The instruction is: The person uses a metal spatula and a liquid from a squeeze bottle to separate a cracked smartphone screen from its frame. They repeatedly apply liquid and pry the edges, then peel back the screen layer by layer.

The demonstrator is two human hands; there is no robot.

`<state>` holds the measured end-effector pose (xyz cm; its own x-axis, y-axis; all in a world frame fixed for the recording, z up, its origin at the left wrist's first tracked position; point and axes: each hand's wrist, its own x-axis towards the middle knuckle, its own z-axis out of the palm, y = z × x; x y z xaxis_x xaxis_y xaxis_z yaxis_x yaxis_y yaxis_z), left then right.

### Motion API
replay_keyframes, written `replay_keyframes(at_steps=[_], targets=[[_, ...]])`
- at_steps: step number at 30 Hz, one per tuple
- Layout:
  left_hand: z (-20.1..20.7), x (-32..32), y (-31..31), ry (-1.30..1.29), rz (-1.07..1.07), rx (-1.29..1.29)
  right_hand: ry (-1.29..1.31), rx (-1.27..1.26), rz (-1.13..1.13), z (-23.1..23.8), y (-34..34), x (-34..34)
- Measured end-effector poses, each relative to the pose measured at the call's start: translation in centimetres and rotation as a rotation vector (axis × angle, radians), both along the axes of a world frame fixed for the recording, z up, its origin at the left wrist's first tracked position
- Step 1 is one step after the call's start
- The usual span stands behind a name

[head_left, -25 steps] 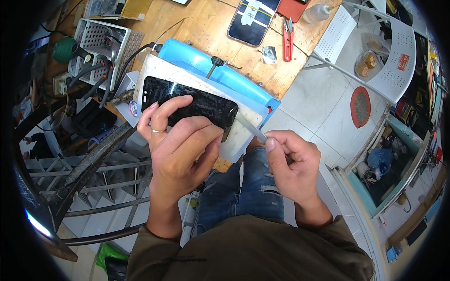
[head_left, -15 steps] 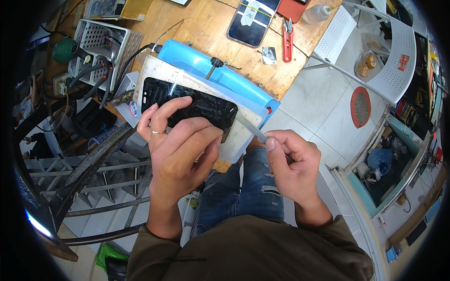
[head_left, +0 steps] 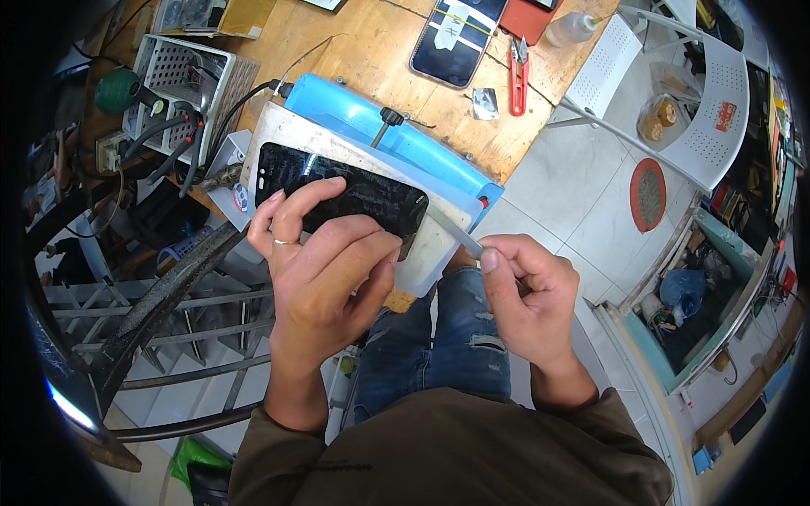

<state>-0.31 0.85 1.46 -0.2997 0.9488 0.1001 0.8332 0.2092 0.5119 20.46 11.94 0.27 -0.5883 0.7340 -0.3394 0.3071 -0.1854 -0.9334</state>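
A black smudged phone [head_left: 371,192] lies face up and slanted on a pale flat plate [head_left: 291,128]. My left hand [head_left: 325,274], with a ring on one finger, rests over its near edge. Two fingertips touch the glass, and the other bent fingers hold the edge near its right end. The left thumb is mostly hidden. Between the thumb and forefinger of my right hand [head_left: 533,291] is a thin flat metal pry blade [head_left: 458,230]. Its far tip meets the phone's right end; whether it enters the seam I cannot tell.
Behind the plate sits a blue machine [head_left: 337,99] with a black knob [head_left: 390,116]. Farther back on the wooden table are another phone [head_left: 443,63], red-handled snips [head_left: 518,80] and a squeeze bottle [head_left: 571,28]. A white basket [head_left: 169,63] stands left; a white chair [head_left: 700,110] stands right.
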Motion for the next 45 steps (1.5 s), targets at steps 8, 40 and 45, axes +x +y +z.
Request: replay_keyframes(at_steps=[8,40,45], targets=[[0.1,0.1,0.1,0.001,0.011,-0.014,0.009,0.012,0.009,0.1,0.4,0.0],[-0.9,1.7,-0.3,0.039,0.11,0.036,-0.172,0.639,-0.097,-4.9,7.3,-1.3],[-1.5,2.6,-0.2,-0.006,0.203,0.079,0.006,0.954,0.35,-0.3,4.2,0.5]])
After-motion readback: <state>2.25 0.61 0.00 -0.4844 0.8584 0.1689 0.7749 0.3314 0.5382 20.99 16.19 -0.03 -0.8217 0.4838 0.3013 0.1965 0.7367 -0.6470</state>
